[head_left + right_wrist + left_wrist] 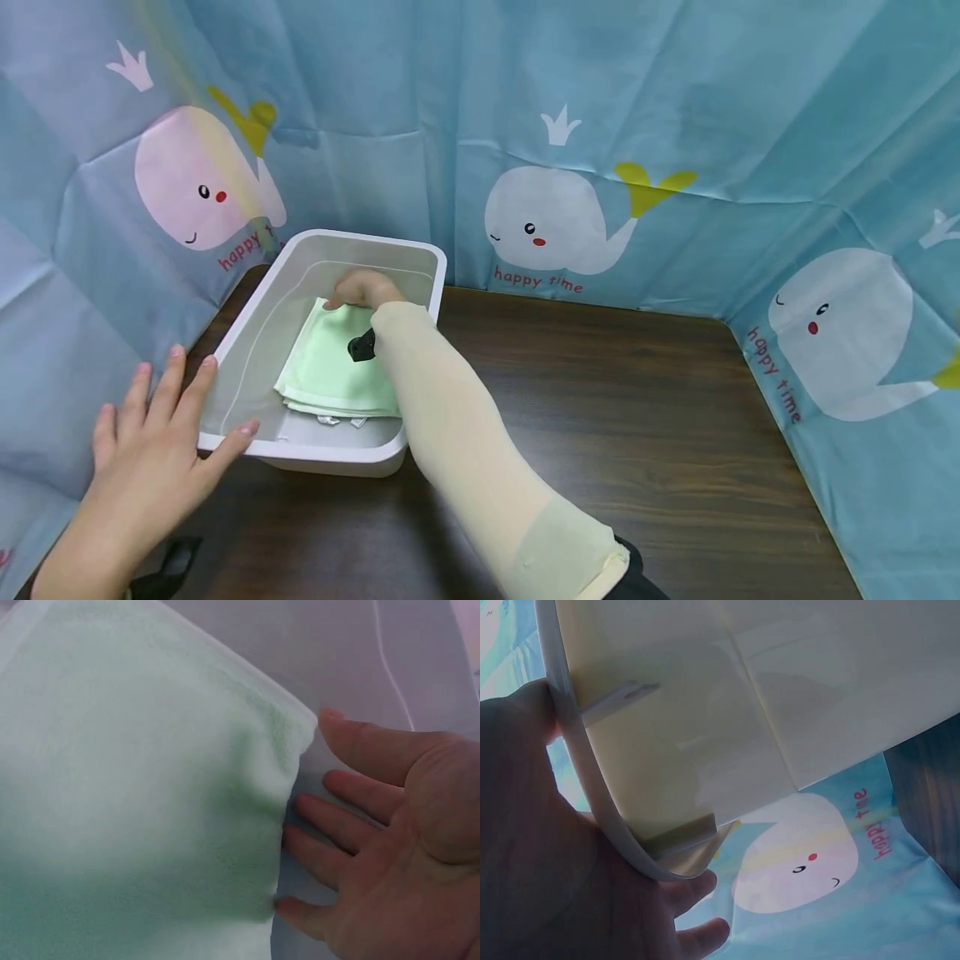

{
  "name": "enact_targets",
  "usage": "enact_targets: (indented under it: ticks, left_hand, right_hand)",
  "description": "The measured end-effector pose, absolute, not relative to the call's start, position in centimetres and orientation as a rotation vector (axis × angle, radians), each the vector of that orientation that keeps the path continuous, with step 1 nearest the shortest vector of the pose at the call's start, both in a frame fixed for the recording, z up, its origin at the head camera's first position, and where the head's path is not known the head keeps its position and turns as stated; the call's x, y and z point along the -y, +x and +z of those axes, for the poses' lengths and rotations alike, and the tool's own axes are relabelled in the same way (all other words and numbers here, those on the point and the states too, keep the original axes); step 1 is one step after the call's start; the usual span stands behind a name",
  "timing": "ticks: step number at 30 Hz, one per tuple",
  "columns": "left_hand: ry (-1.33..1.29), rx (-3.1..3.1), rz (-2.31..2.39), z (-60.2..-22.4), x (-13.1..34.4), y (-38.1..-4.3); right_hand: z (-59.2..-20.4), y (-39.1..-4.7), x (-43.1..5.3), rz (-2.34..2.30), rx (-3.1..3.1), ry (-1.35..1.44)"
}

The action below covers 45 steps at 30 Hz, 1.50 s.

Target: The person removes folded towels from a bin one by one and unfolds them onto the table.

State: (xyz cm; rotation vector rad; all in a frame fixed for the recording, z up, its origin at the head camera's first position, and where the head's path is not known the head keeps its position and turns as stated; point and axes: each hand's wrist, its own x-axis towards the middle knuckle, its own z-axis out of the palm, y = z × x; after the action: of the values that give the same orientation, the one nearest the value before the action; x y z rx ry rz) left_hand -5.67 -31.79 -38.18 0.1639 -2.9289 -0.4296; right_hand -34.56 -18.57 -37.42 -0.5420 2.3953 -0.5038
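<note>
Folded light green towels (337, 367) lie stacked inside a white plastic bin (322, 452), with small white tags showing under the near edge. Reaching into the bin, my right hand (365, 289) is at the towels' far edge. In the right wrist view its fingers (334, 821) extend along that edge, the tips at or just under the cloth, and the thumb is by a corner. My left hand (153, 446) rests with spread fingers at the bin's near left rim. The left wrist view shows the bin's outer wall (667, 735) and that hand against the rim.
The bin stands on a dark wooden table (600, 417), near its back left corner. A blue curtain (465, 100) printed with whales hangs behind and along both sides. A beige sleeve (465, 417) covers the right forearm, and a black device (362, 345) sits at that wrist.
</note>
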Motion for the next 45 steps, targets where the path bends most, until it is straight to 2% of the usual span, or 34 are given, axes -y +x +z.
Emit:
enact_targets:
  ticks: [14,26,38,45]
  left_hand:
    - [0.172,2.944,-0.429,-38.1,31.7,-5.6]
    - [0.175,2.945,-0.430,-37.9,31.7,-5.7]
    - [0.186,2.946,-0.426,-37.8,31.5,-5.7]
    - [0.190,2.943,-0.417,-37.6,31.4,-5.5]
  right_hand:
    - [-37.5,-33.7,18.5,-0.687,-2.299,-0.488]
    - [-35.7,-33.2,18.3,-0.768,-2.093,-0.465]
    - [-38.7,-34.4,19.5,-0.766,-2.413,-0.448]
    - [-38.5,-33.3,19.6,-0.845,-2.479,-0.417]
